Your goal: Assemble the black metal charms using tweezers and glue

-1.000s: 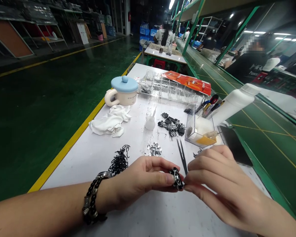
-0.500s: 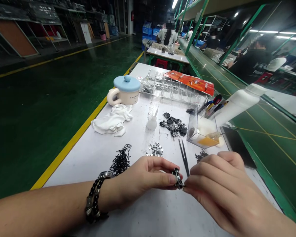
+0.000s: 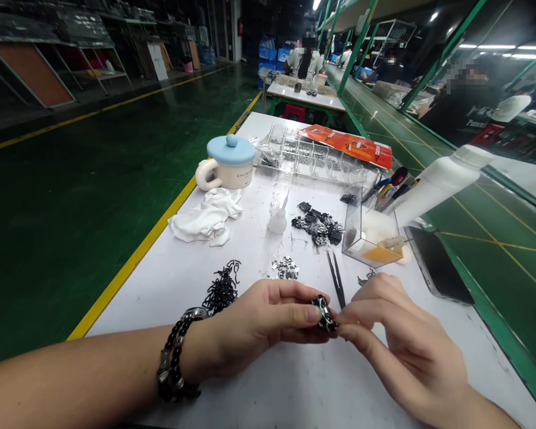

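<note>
A small black-and-silver part [image 3: 325, 313] is pinched between the thumb and fingers of my left hand [image 3: 279, 313], above the white table. My right hand [image 3: 397, 339] is closed in a pinch at the part's lower right end; whatever lies between those fingertips is too small to make out. Black tweezers [image 3: 336, 279] lie just behind the part. Near my left hand are a heap of black curved pieces [image 3: 221, 291] and a scatter of small silver pieces [image 3: 284, 268]. Farther back lies a pile of black-and-silver parts [image 3: 318, 224].
A small white squeeze bottle [image 3: 277, 220] stands mid-table. On the left are a white cloth [image 3: 205, 217] and a blue-lidded mug [image 3: 230, 167]. To the right, a clear box [image 3: 370, 238] stands by a phone [image 3: 442, 265]. A compartment tray [image 3: 295, 161] lies behind, under orange packaging [image 3: 348, 146].
My right hand has shifted slightly down and turned, its fingers less bunched. The part has tilted a little in my left hand. More of the phone shows.
</note>
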`<state>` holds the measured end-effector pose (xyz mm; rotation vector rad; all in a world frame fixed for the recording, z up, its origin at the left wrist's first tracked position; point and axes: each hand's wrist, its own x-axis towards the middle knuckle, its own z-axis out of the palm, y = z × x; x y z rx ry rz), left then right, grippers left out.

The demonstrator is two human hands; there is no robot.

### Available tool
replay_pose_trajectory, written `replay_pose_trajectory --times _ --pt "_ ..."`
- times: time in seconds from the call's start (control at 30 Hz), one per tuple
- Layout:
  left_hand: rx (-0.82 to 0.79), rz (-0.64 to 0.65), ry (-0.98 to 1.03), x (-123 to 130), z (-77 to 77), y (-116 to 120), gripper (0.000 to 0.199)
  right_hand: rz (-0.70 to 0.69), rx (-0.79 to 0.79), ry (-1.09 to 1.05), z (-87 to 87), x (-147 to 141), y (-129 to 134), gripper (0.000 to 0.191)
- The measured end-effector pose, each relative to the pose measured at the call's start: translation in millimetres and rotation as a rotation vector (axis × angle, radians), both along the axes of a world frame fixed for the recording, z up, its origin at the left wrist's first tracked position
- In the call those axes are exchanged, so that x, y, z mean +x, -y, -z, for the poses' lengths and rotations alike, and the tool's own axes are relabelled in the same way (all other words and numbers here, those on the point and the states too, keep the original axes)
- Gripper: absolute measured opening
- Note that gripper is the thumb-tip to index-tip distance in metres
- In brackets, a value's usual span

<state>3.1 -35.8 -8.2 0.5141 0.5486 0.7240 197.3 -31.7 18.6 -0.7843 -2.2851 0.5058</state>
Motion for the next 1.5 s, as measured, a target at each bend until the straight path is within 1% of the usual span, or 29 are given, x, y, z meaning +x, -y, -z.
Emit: replay_pose_trajectory --times 0.13,0.33,0.6,0.8,1.03,1.27,1.4,1.5 --pt "-0.027 -0.025 -0.008 0 1.0 0 0.019 0.065 -0.046 0.009 2.6 -2 3 0.012" --pt "-0.047 -0.054 -0.001 0 0.0 0 0.019 0.075 -0.081 0.021 3.4 -3 4 0.013" --pt "-0.054 -0.063 -0.007 1 -1.4 1 0.018 0.111 -0.053 0.003 2.9 -6 6 0.013" --pt "-0.044 -0.037 -0.066 0 -1.4 1 0.019 0.092 -0.173 0.038 3.2 -1 5 0.015" --pt "-0.043 -0.041 -0.062 0 -1.6 2 0.019 0.059 -0.052 0.020 0.5 -4 3 0.013" --pt "-0.015 -0.034 0.003 0 -2.2 2 0.018 0.093 0.088 -0.073 -0.8 -11 3 0.015" --pt "0.000 -0.033 0.025 -1 -0.9 2 0.018 0.094 0.089 -0.087 2.3 -10 5 0.017" --pt "-0.006 -0.037 0.025 0 -0.2 2 0.017 0.078 0.082 -0.099 6.9 -7 6 0.023"
